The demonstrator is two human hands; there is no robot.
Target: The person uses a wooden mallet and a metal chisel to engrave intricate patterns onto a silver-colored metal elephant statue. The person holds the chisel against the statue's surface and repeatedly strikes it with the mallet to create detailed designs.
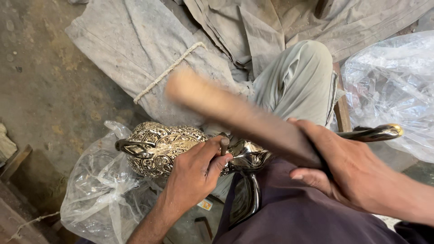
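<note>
My left hand [199, 169] pinches a short metal punch [224, 145], its tip set on a shiny metal vessel [167, 147] with engraved floral patterns and a curved handle at its left. The vessel lies across my lap. A long curved spout [375, 133] with a brassy tip runs out to the right. My right hand [337, 165] grips the dark end of a wooden mallet [235, 113], which is blurred with motion and raised above the punch.
A clear plastic bag [99, 194] lies under the vessel at the lower left, and another plastic bag [393, 90] sits at the right. Grey cloth sheets [149, 49] with a white cord [169, 70] cover the dusty floor ahead. My bent knee [303, 77] is behind the mallet.
</note>
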